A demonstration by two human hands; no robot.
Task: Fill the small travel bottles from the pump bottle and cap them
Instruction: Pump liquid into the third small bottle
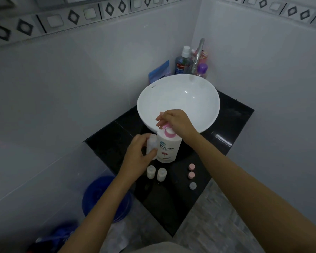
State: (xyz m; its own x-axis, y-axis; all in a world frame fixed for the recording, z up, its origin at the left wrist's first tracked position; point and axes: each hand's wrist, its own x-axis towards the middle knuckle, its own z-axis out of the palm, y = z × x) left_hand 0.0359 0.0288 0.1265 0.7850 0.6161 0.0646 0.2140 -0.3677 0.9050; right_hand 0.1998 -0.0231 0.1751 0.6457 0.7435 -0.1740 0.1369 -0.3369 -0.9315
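A white pump bottle [167, 147] with a pink pump head stands on the black counter [232, 128] in front of the basin. My right hand [175, 121] rests on top of the pump head, fingers curled over it. My left hand [140, 155] grips a small clear travel bottle [151, 143], uncapped, held against the pump bottle's left side near the spout. Two more small bottles [150, 172] [161, 174] stand uncapped on the counter below. Three loose caps lie to the right: two pink [191, 167] [191, 174] and one grey [192, 185].
A white round basin [204, 99] with a chrome tap [198, 53] fills the counter's back. Mouthwash [181, 64], a purple bottle [202, 70] and a blue packet [160, 73] stand behind it. A blue bucket [100, 196] sits on the floor at the left.
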